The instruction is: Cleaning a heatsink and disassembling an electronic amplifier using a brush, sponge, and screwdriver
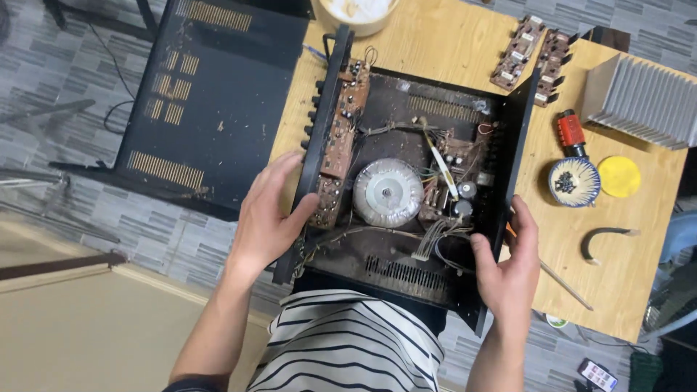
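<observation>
Hands on both sides of the open amplifier chassis point(406, 196), and you've got it clamped between them on the wooden table point(450, 43). Your left hand point(265, 218) wraps the front panel, fingers over its outer face, thumb hooked inside against the brown circuit board point(340, 145). Your right hand point(508, 265) closes on the opposite side wall, thumb pressed inside near the loose wire bundle point(435, 236). Between your two grips sits the round silver transformer point(387, 192), dead centre in the dusty case. Beyond your right hand lie a patterned bowl point(573, 181) of small parts, a yellow disc point(619, 176) just beside it, and a finned heat sink point(639, 98) further out. Past your left hand, the black perforated cover point(210, 94) rests off the table's edge.
</observation>
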